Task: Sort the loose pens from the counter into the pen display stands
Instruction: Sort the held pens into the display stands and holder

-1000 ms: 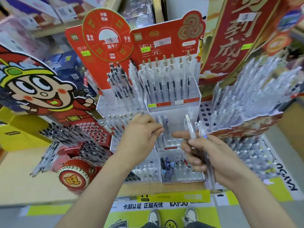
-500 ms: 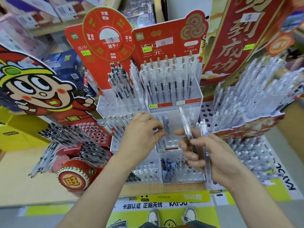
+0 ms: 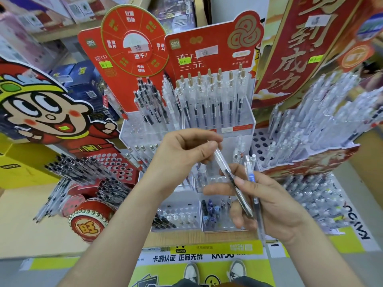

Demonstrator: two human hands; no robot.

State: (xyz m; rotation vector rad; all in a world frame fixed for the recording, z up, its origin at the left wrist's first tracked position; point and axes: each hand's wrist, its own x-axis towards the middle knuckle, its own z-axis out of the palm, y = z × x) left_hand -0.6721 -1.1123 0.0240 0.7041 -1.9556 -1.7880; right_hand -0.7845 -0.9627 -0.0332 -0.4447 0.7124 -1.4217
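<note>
My left hand [image 3: 182,156] pinches the top end of a clear pen with dark ink [image 3: 224,168] that slants down into my right hand [image 3: 267,201]. My right hand also holds two more clear pens [image 3: 251,179], one with a blue grip, standing upright between its fingers. Behind my hands rises a clear tiered display stand [image 3: 238,123] with gold-capped pens in its top row. A second clear stand [image 3: 143,129] to its left holds black-ink pens. Low clear trays [image 3: 178,218] with holes sit below my hands.
A red drum-shaped stand [image 3: 89,222] full of dark pens is at the lower left. A red cardboard stand [image 3: 310,160] packed with clear pens stands at the right. Cartoon cut-out [image 3: 41,112] at left. The wooden counter edge [image 3: 196,239] lies below the trays.
My left hand moved right and took hold of the top of one pen sticking out of my right hand. That pen now tilts leftward between both hands.
</note>
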